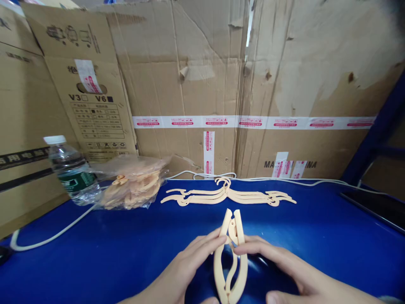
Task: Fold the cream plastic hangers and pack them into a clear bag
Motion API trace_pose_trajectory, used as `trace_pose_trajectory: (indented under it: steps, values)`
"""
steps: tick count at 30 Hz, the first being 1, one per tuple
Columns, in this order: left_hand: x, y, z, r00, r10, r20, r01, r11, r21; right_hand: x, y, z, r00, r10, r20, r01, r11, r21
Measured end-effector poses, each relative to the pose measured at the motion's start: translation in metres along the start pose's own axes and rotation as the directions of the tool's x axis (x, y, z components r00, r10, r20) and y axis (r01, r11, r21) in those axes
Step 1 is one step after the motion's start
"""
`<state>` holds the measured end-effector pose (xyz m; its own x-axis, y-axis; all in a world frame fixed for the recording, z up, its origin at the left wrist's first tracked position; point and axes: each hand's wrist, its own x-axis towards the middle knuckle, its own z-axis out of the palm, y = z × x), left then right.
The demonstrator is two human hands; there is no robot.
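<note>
Left fingers (207, 249) face right fingers (257, 247) across a hanger (243, 261).

The folded hanger (243, 266) at bottom centre looks like smooth beige plastic with a soft, satin sheen; the spread hangers (207, 197) at mid-frame share that finish. Left of them, the bag (136, 185) is clear, crinkled, shiny plastic film, and the bottle (74, 173) is transparent glossy plastic. The blue tabletop (110, 261) is smooth and reflective. Behind, matt cardboard (190, 88) shows creases and torn, rough patches, crossed by smooth white tape (232, 122).
</note>
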<state>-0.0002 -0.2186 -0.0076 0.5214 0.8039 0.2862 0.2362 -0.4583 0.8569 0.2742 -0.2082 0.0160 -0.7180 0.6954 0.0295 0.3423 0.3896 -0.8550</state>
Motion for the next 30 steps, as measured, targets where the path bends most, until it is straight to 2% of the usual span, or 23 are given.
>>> trace_pose_trajectory:
  steps: [2, 5, 8, 10, 16, 21, 24, 30]
  values:
    - [0.0, -0.014, -0.003, 0.989, 0.113, 0.096, -0.127, 0.978, 0.164, 0.0, -0.002, -0.001, 0.999, 0.027, 0.02, -0.026, 0.996, -0.081]
    - [0.002, -0.039, -0.003, 0.954, 0.225, 0.197, -0.28, 0.906, 0.319, 0.002, -0.004, 0.001, 0.999, 0.036, 0.028, -0.028, 0.968, -0.25]
    - [0.003, -0.058, 0.002, 0.954, 0.203, 0.22, -0.283, 0.852, 0.441, 0.008, -0.006, 0.004, 1.0, 0.012, 0.018, -0.003, 0.911, -0.413]
    - [0.003, -0.062, 0.005, 0.96, 0.184, 0.211, -0.267, 0.828, 0.494, 0.012, -0.007, 0.005, 1.0, 0.005, 0.02, 0.005, 0.875, -0.483]
    - [0.001, -0.056, 0.005, 0.966, 0.21, 0.149, -0.258, 0.778, 0.573, 0.013, -0.007, 0.006, 0.999, 0.002, 0.044, 0.025, 0.796, -0.605]
    - [-0.002, -0.05, 0.004, 0.97, 0.226, 0.09, -0.232, 0.75, 0.619, 0.008, -0.013, 0.003, 0.99, -0.132, -0.037, 0.074, 0.738, -0.67]
    - [-0.003, -0.048, 0.005, 0.963, 0.263, 0.053, -0.237, 0.739, 0.63, 0.01, -0.017, 0.001, 0.982, -0.186, -0.016, 0.124, 0.711, -0.692]
    - [-0.002, -0.044, 0.006, 0.954, 0.293, 0.065, -0.266, 0.724, 0.636, 0.013, -0.02, 0.0, 0.987, -0.156, 0.036, 0.138, 0.718, -0.683]
